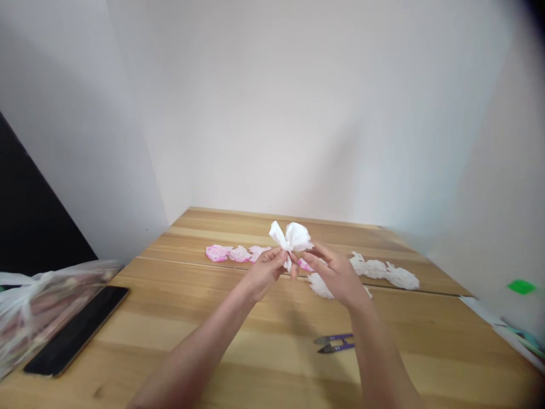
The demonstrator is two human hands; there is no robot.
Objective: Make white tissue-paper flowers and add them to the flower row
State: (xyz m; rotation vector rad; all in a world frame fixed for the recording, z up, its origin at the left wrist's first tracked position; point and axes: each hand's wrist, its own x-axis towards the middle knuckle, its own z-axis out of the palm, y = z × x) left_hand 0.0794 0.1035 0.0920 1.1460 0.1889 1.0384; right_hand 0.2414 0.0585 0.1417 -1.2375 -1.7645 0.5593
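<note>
Both my hands meet over the middle of the wooden table (238, 352). My left hand (264, 272) and my right hand (334, 271) pinch the gathered base of a white tissue flower (293, 237), which fans out above my fingers. A bit of pink tissue (305, 264) shows between my hands, under the flower. Several pink tissue pieces (236, 253) lie in a row just behind my left hand. White crumpled tissue pieces (383, 272) lie behind and to the right of my right hand.
Small purple thread snips (335, 343) lie on the table near my right forearm. A black phone (76, 332) lies at the left beside a plastic bag (38, 307). Papers and a green item (522, 287) sit at the right edge. White walls close the corner behind.
</note>
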